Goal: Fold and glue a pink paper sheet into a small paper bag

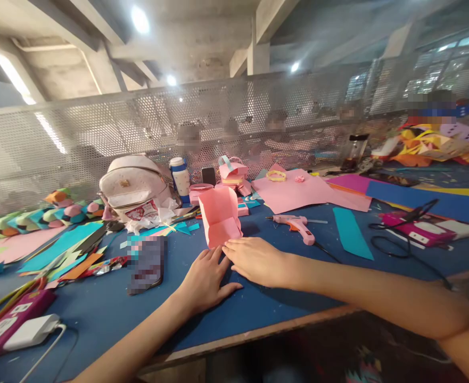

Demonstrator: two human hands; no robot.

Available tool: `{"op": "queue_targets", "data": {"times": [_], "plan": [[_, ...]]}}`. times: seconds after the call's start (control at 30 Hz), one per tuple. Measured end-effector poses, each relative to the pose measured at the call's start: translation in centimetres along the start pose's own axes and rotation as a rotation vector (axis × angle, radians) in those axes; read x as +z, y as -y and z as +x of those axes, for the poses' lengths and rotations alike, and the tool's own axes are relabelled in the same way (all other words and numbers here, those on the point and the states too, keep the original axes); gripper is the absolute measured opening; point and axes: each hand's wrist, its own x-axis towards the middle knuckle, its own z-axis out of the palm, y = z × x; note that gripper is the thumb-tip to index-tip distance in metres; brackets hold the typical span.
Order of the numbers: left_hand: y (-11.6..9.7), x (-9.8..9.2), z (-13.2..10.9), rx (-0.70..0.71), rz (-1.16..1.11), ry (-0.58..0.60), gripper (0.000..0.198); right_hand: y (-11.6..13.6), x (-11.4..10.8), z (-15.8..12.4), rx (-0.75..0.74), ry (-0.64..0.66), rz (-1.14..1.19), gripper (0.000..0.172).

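Note:
A piece of folded pink paper point(219, 213) stands partly upright in front of me, its near flap lying low toward the table. My left hand point(206, 279) lies palm down at its near edge, fingers spread and thumb out to the right. My right hand point(254, 259) is stretched flat from the right, its fingertips at the same near edge and close to the left fingers. Both hands seem to press there on the blue table point(294, 308). A pink glue gun point(298, 226) lies to the right of the paper, and a phone point(147, 266) is left of my left hand.
A white backpack point(132, 183) and a bottle point(179, 178) stand behind. Pink sheets point(298, 194) and a teal strip point(351, 233) lie right. Power strips sit at the left point(14, 322) and right point(418, 229), with loose cables. A perforated metal screen point(138, 127) rises beyond.

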Motion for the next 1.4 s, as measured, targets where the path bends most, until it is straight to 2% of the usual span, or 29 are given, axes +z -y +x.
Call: {"op": "queue_targets", "data": {"times": [0.1, 0.2, 0.3, 0.5, 0.77, 1.03, 1.17, 1.33, 1.4], "plan": [[-0.1, 0.0, 0.0, -0.016, 0.014, 0.006, 0.068, -1.3, 2.3, -0.9, 0.014, -0.006, 0.088, 0.052], [0.0, 0.0, -0.1, -0.023, 0.033, 0.008, 0.07, -2.2, 4.2, -1.0, 0.048, -0.047, 0.112, 0.055], [0.2, 0.1, -0.3, -0.011, 0.031, 0.017, 0.072, -2.4, 5.1, -1.1, 0.09, -0.047, 0.124, 0.055], [0.6, 0.7, -0.5, -0.013, 0.029, -0.015, 0.069, -2.2, 4.8, -1.2, 0.099, -0.057, 0.198, 0.053], [-0.2, 1.0, -0.5, -0.112, 0.136, -0.019, 0.071, -1.8, 6.3, -1.7, 0.145, -0.127, 0.071, 0.052], [-0.3, 0.7, -0.2, -0.128, 0.163, 0.003, 0.073, -1.8, 5.1, -1.3, 0.078, -0.108, -0.021, 0.051], [-0.1, 1.3, 0.2, -0.093, 0.173, -0.033, 0.06, -1.3, 4.3, -1.1, 0.095, -0.065, -0.041, 0.049], [-0.1, 1.4, 2.0, -0.07, 0.178, -0.03, 0.039, -1.0, 3.8, 0.6, 0.143, -0.021, -0.034, 0.028], [-0.2, 1.4, 2.7, -0.066, 0.179, -0.022, 0.035, -1.0, 4.0, 1.4, 0.179, -0.004, -0.014, 0.026]]}}
